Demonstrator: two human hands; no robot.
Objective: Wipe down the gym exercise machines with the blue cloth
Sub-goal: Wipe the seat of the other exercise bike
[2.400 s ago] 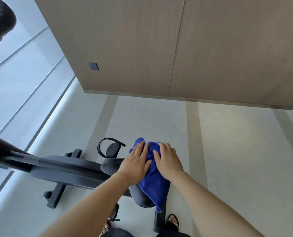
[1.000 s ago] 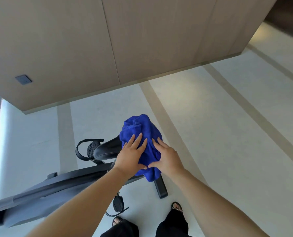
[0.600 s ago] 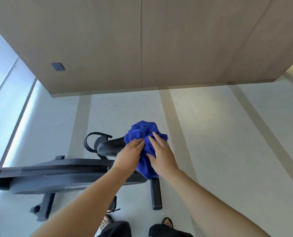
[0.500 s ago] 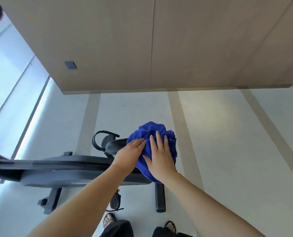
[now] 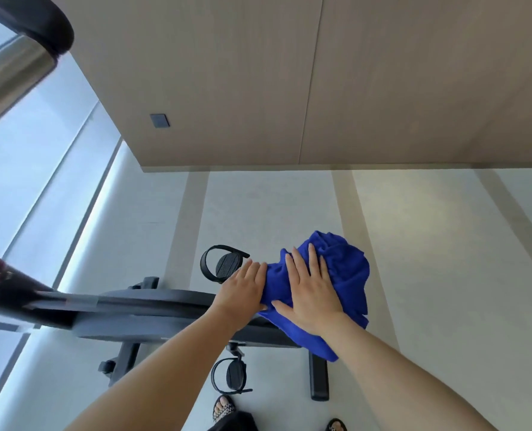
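Note:
A black exercise bike (image 5: 152, 309) stretches from the left edge to the centre, seen from above. A bright blue cloth (image 5: 347, 275) is draped over its seat, which it hides almost fully. My right hand (image 5: 309, 293) presses flat on the cloth with fingers spread. My left hand (image 5: 243, 289) lies beside it, at the cloth's left edge, fingers together over the front of the seat. Both forearms reach in from the bottom of the view.
Strapped pedals sit on the far side (image 5: 224, 265) and the near side (image 5: 232, 374) of the bike. The rear floor bar (image 5: 319, 379) is under the seat. A handlebar grip (image 5: 25, 54) looms top left. Wood wall panels (image 5: 289, 82) stand ahead, windows left. My sandalled foot (image 5: 224, 410) is below.
My right hand has slid right and flattened over the cloth, which now spreads further to the right over the seat. My left hand has shifted to the cloth's left edge. The view swung left.

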